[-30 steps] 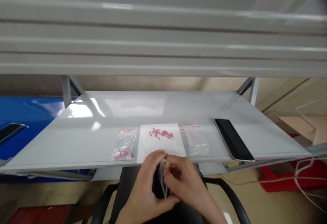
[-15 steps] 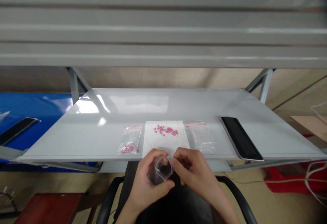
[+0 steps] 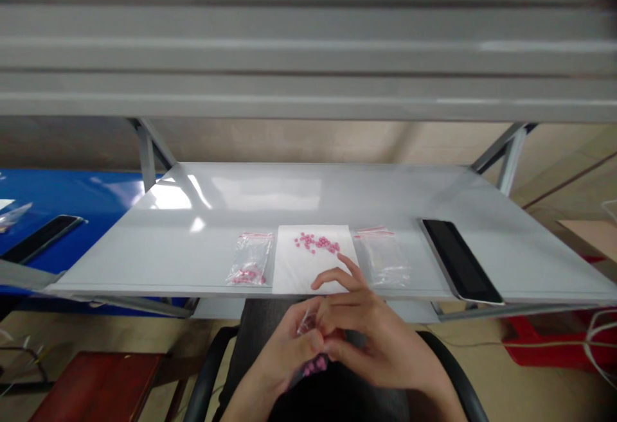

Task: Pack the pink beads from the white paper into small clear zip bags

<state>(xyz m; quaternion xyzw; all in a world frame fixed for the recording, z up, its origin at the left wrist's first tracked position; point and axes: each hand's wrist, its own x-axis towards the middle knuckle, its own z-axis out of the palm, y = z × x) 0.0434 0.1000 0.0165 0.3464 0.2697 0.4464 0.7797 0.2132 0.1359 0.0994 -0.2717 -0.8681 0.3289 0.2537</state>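
Observation:
Both my hands meet below the near edge of the grey table (image 3: 168,248), over my lap. My left hand (image 3: 284,354) pinches a small clear zip bag (image 3: 312,352) with pink beads at its bottom. My right hand (image 3: 371,338) grips the bag's top, its upper fingers raised and spread. On the table lies a white sheet (image 3: 308,266) with a loose cluster of pink beads (image 3: 317,242). Left of the sheet is a filled bead bag (image 3: 249,261). To the sheet's right lies a pile of empty clear bags (image 3: 383,256).
A black phone (image 3: 460,260) lies on the table's right side. Another dark phone (image 3: 41,237) rests on a blue surface at the far left. A grey shelf edge (image 3: 308,97) hangs overhead. Black chair arms (image 3: 205,377) flank my lap; a red-brown stool (image 3: 96,386) stands lower left.
The small bag was held open near the table edge; now both hands have dropped lower and closed on it, and pink beads show in its bottom. The view shifted slightly left.

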